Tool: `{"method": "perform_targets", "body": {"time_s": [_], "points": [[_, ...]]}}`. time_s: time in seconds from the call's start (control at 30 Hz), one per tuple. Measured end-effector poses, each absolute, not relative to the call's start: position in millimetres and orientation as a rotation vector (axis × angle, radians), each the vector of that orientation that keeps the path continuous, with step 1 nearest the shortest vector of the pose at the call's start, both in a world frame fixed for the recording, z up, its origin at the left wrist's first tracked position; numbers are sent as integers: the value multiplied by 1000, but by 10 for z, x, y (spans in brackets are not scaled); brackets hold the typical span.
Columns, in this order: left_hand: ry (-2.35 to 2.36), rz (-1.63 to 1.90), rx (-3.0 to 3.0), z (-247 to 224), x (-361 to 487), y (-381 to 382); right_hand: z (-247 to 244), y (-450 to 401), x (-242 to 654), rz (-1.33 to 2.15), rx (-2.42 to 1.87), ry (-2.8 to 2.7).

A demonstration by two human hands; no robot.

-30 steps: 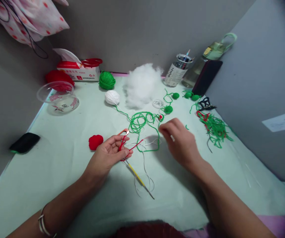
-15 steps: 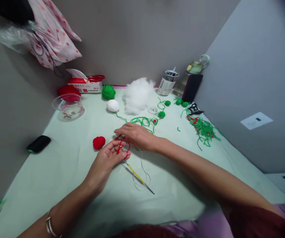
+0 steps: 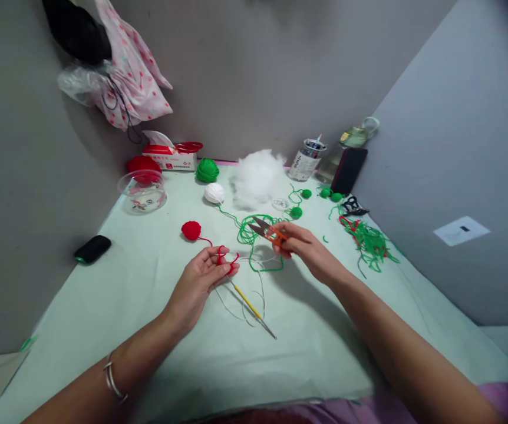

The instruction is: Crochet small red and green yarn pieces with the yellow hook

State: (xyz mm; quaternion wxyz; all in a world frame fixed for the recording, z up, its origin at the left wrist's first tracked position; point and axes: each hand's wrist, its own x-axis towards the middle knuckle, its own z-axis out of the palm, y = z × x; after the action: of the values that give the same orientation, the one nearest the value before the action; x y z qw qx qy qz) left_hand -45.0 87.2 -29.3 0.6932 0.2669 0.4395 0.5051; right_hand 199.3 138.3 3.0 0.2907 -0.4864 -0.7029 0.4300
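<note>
In the head view, the left hand [image 3: 203, 275] pinches red yarn [image 3: 231, 269] between thumb and fingertips, other fingers half curled; the right hand [image 3: 303, 242] is closed around orange-handled snips [image 3: 276, 237]. The yarn lies between 8 and 9 o'clock from the right hand, clear of the snips, whose blades point toward 10 o'clock. The hook [image 3: 248, 302] extends toward 4 o'clock; whether the left fingers grip its upper end cannot be determined. Fingers partly hide the yarn.

A silver-coloured metal bangle [image 3: 111, 383] circles the left wrist [image 3: 124, 360]. Both forearms [image 3: 378, 318] are bare. Dark red clothing [image 3: 254, 417] edges in nearest.
</note>
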Motion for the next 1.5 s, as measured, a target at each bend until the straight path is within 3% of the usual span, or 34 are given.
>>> {"method": "perform_targets", "body": {"time_s": [0.17, 0.77, 1.27, 1.43, 1.5], "points": [[957, 1181, 646, -301, -438, 862, -51, 1029, 1888, 1537, -1350, -1665], [1025, 1246, 796, -389, -427, 847, -62, 916, 1658, 1541, -1422, -1727], [985, 1187, 757, -358, -421, 852, -137, 872, 1803, 1158, -1537, -1774], [990, 1187, 742, -345, -424, 834, -122, 959, 1903, 348, -1721, -2207], [998, 1185, 745, -347, -424, 833, -126, 1044, 1807, 266, -1675, -2295]]}}
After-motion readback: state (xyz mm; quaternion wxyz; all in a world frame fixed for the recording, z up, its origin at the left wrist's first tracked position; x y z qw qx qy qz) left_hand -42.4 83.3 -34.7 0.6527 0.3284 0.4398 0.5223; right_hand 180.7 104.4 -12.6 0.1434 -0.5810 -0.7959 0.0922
